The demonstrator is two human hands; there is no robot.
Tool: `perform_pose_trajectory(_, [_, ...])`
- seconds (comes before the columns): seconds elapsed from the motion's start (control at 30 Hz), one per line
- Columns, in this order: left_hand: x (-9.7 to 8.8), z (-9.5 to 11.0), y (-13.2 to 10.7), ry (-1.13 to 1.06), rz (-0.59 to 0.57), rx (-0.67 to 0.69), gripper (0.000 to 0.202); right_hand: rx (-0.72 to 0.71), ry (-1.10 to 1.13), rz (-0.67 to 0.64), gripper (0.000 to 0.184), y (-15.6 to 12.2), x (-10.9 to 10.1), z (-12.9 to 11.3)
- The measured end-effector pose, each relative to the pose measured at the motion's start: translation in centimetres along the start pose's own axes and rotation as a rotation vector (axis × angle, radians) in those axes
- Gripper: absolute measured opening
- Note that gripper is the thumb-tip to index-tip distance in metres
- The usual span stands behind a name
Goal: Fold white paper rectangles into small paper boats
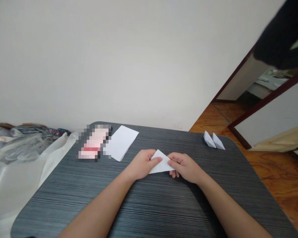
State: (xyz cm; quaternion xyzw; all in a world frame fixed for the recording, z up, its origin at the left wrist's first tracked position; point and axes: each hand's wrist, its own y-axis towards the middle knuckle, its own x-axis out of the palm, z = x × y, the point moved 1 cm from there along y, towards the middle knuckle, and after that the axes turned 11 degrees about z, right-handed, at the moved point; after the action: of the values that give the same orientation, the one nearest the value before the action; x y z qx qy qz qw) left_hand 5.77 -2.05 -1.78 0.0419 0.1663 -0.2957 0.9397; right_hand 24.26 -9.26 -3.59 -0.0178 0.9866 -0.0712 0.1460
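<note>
Okay, I've got a folded white paper triangle [161, 163] pinched between both hands on the dark striped table [149, 201].
My left hand [141, 164] and right hand [185, 167] grip its ends, fingers closed; two folded paper pieces [209, 139] sit up right, a white paper sheet [120, 142] up left.

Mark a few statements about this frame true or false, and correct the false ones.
1. The left hand and right hand both hold a folded white paper triangle. True.
2. The right hand lies flat on the dark striped table, away from the paper. False: it grips the triangle's right side.
3. Two small folded paper pieces sit near the table's far right corner. True.
4. Flat white paper lies right of the hands. False: it lies left of them, beside a blurred pink item.
</note>
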Motion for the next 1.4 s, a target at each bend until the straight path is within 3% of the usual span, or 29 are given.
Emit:
perform_pose_trajectory(0.1, [0.0,-0.1,0.1,-0.063,0.02,-0.014,0.024,-0.116,0.045,0.04,0.038,-0.1,-0.1,0.0])
perform_pose_trajectory(0.17, [0.0,-0.3,0.2,-0.093,0.019,-0.034,0.024,-0.167,0.044,0.034,0.043,-0.2,-0.2,0.0])
perform_pose_trajectory(0.37, [0.1,-0.5,0.3,-0.079,0.021,-0.024,0.024,-0.222,-0.187,0.056,0.026,-0.4,-0.6,-0.1])
perform_pose_trajectory(0.7, [0.2,-0.3,0.1,-0.019,-0.009,-0.005,0.022,-0.366,-0.384,0.106,0.01,-0.3,-0.8,-0.8])
perform_pose_trajectory(0.9, [0.2,-0.4,0.0,0.045,-0.044,0.004,0.024,-0.508,-0.32,0.116,0.011,0.1,-0.7,-1.4])
perform_pose_trajectory(1.2, [0.1,-0.2,-0.1,0.05,-0.022,0.025,0.033,-0.457,-0.326,0.188,0.017,0.0,-0.6,-1.5])
perform_pose_trajectory(1.4, [0.3,-0.1,-0.1,-0.19,-0.06,0.055,0.029,-0.394,-0.33,0.298,0.018,0.1,-0.9,-1.1])
